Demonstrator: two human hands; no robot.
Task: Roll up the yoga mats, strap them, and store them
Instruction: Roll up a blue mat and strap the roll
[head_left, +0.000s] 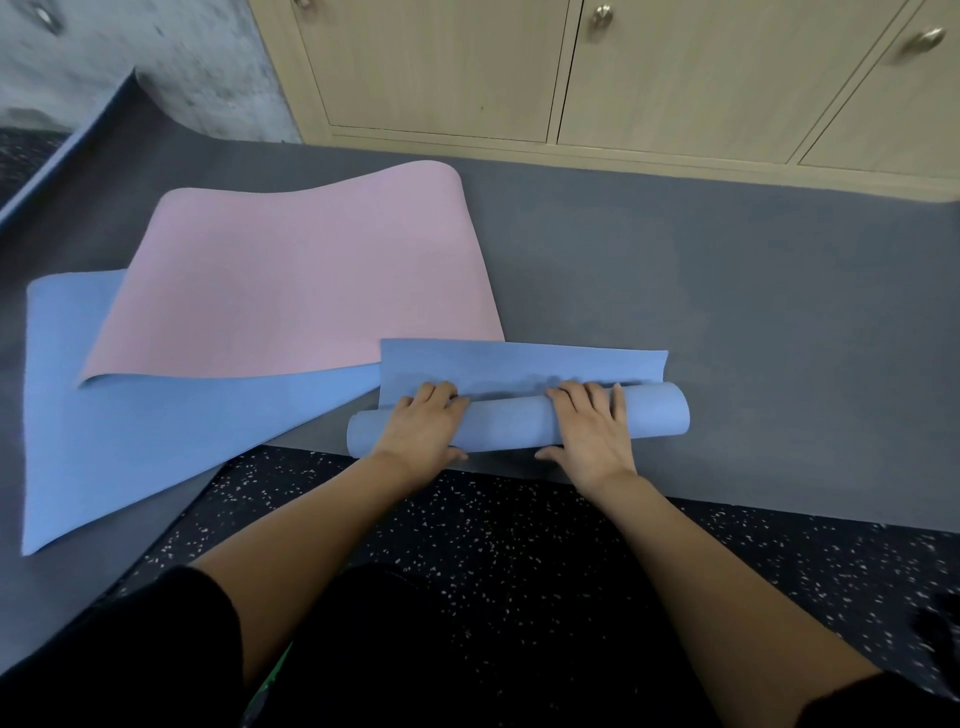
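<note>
A blue yoga mat (519, 421) lies partly rolled on the grey floor mat, its roll running left to right in front of me. A short flat stretch of it (524, 361) lies unrolled just beyond the roll. My left hand (423, 428) grips the left part of the roll, fingers curved over the top and thumb on the near side. My right hand (592, 431) holds the right part the same way. To the left lies a second mat (130, 431), blue on one face, with its pink face (301, 280) folded back over it.
A large grey floor mat (727, 312) lies under everything, its far left corner (130, 98) curled up against a concrete wall. Light wooden cabinets (571, 73) with metal knobs stand along the back. Dark speckled flooring (519, 530) is under my knees.
</note>
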